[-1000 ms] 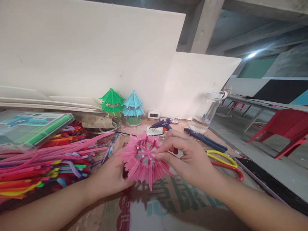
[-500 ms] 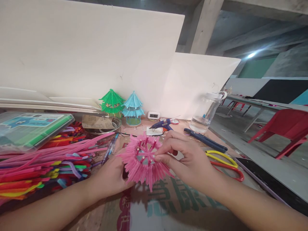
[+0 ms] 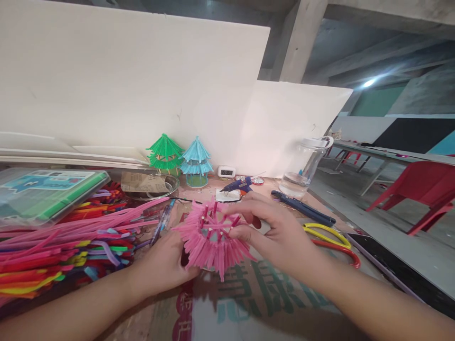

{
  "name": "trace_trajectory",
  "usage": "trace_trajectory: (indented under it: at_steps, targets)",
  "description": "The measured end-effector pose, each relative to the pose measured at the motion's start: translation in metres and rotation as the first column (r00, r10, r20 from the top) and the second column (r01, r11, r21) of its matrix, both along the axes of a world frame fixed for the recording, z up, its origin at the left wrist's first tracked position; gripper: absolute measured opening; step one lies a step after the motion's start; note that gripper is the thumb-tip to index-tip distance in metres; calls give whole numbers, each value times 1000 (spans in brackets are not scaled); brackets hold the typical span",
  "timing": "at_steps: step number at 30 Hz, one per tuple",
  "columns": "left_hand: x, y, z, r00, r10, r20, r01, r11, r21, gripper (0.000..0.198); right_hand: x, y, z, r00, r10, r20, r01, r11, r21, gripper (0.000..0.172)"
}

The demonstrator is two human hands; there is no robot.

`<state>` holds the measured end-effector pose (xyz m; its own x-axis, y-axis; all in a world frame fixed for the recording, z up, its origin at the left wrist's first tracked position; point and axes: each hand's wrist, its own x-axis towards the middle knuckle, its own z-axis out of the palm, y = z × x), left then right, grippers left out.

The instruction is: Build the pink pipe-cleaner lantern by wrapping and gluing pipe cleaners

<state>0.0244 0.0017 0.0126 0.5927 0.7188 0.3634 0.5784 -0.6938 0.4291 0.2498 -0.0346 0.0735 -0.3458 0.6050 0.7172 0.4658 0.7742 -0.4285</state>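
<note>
Here, left hand (image 3: 165, 260) gripping a round fringed pink pipe-cleaner model (image 3: 217, 255), right hand (image 3: 280, 232) pinching its pink crossbar (image 3: 219, 226), far counter (image 3: 210, 192) edge beyond.

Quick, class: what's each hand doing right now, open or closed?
Left hand: closed, holding the pink fringed model.
Right hand: closed, pinching pink spokes at the model's top.

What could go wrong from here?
Pink posts: the right hand works right among them, so a nudge could bend or dislodge one.
Pink fringe: the left hand holds the piece from beneath its edge; a tighter grip might crush strands.
Glue gun: it lies just beyond the right hand, which could brush it. Can't tell if it's hot.
</note>
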Motion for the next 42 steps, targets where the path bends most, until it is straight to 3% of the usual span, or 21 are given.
trace_trajectory:
  at_steps: [5, 9, 13, 20, 28, 35, 38, 42]
  targets:
    - [-1, 2, -5, 1000, 28, 10, -28, 999, 41, 17, 8, 1, 9, 998, -54, -41, 58, 995, 76, 16]
    - [-1, 4, -6, 1000, 27, -5, -26, 998, 52, 19, 10, 1, 12, 1000, -17, 19, 14, 989, 150, 25]
    - [0, 4, -4, 1000, 2, -1, -1, 998, 65, 21, 8, 1, 8, 997, 14, 82, -25, 991, 128, 28]
    - [-4, 7, -6, 999, 28, -45, -25, 997, 72, 24, 9, 7, 4, 987, -58, 148, 50, 997, 61, 27]
    - [-6, 7, -12, 998, 64, -28, -63, 997, 45, 27, 9, 13, -2, 980, -45, 195, 18, 990, 141, 33]
    - [-7, 6, -12, 993, 93, -75, -90, 995, 51, 24, 7, 13, 0, 981, -31, 190, 14, 996, 91, 33]
    - [-8, 7, -14, 995, 95, -43, -92, 994, 65, 22, 8, 12, 4, 989, -76, 127, 68, 995, 68, 27]
    - [-8, 7, -14, 997, 77, 10, -77, 995, 67, 26, 12, 20, 9, 979, -163, 125, 174, 981, -81, 12]
